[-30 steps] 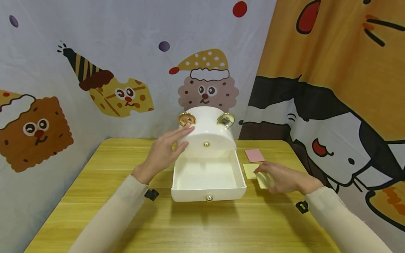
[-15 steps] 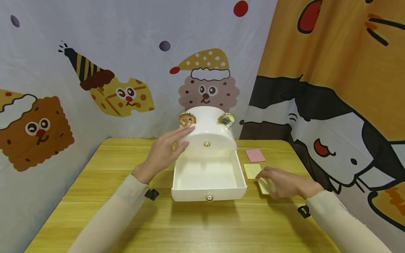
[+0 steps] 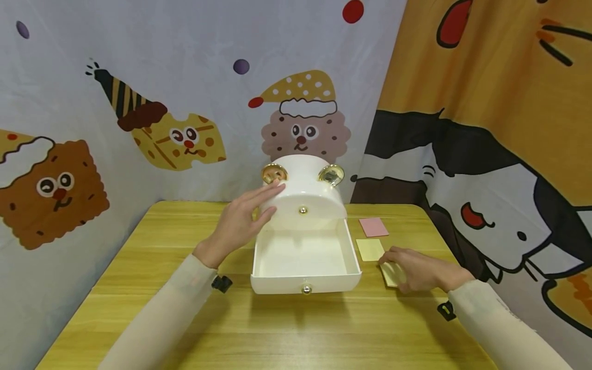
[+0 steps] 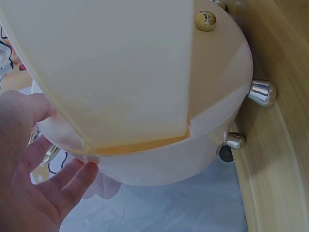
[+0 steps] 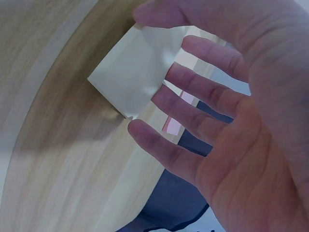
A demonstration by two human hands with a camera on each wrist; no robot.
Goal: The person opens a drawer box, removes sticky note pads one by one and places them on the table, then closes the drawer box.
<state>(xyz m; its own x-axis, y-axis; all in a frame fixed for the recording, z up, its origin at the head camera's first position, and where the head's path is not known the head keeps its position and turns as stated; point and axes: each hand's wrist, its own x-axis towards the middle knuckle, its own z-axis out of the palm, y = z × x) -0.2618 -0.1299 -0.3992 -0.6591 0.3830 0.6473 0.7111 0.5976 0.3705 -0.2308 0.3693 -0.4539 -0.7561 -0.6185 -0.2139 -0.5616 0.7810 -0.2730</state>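
A white rounded drawer box point(image 3: 302, 177) with gold ear-like discs stands at the middle back of the table. Its lower drawer point(image 3: 277, 285) is pulled out toward me, and nothing lies inside. Against the box's left side rests my left hand point(image 3: 239, 218), fingers extended; the left wrist view shows its fingertips touching the white shell point(image 4: 154, 169). To the right, my right hand point(image 3: 425, 271) holds a pale yellow sticky note pad point(image 3: 393, 275) by its edges, thumb on one side and fingers on the other in the right wrist view point(image 5: 130, 67).
Beside the drawer's right wall lies another yellow sticky note pad point(image 3: 370, 250), with a pink sticky note pad point(image 3: 373, 227) behind it. The wooden table point(image 3: 194, 329) reaches back to a cartoon-printed curtain point(image 3: 194, 46).
My right hand has moved slightly right and toward me with the yellow sticky note pad, away from the other yellow one. My left hand has stayed on the box.
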